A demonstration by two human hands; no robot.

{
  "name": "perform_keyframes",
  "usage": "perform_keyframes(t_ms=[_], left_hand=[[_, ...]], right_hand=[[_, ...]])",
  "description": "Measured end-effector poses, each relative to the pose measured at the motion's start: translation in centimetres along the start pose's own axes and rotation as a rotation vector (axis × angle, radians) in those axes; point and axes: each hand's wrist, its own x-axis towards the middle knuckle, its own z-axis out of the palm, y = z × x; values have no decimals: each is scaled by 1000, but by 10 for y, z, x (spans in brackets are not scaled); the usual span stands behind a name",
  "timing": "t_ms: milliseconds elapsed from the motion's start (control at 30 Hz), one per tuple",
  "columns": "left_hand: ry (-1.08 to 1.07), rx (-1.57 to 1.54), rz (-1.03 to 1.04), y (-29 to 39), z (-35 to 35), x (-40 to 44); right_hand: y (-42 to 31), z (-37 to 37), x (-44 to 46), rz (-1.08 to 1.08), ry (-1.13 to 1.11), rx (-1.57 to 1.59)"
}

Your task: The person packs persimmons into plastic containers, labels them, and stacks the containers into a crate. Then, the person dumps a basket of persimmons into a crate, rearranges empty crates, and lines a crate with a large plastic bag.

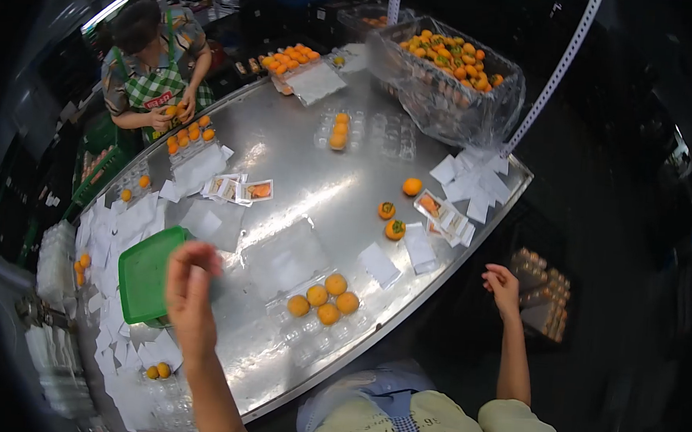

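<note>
My left hand [190, 301] is raised beside the green plastic tub [145, 274], its fingers loosely bent and slightly blurred, with nothing visible in them. Past the table's right edge hangs my right hand [503, 287], half curled with fingers apart and nothing in it. Between them, near the front edge, a clear plastic tray [299, 337] carries several orange persimmons [317, 295]. Beyond it lies a flat clear plastic sheet or lid [285, 256]. Three loose persimmons [395, 230] rest on the metal to the right, two showing green leafy tops.
A plastic-lined crate [450, 111] heaped with persimmons stands at the far right. White paper slips [473, 181] and printed cards [441, 213] lie below it; more slips [116, 236] cover the left side. Across the metal table [316, 186], a person [155, 74] handles fruit.
</note>
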Motion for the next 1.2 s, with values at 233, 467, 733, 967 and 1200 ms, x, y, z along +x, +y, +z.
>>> perform_keyframes(t_ms=[233,467,733,967,1200], left_hand=[[-426,114,724,88,26,114],[-1045,457,818,144,216,-34],[-1283,207,1425,231,402,-211],[-1175,74,1822,277,531,-381],[-1236,0,1841,268,650,-476]], right_hand=[[35,-48,-170,236,222,-52],[87,-125,-314,345,465,-16],[169,-250,-458,454,731,106],[135,-379,-482,400,871,95],[200,-541,-412,313,643,81]])
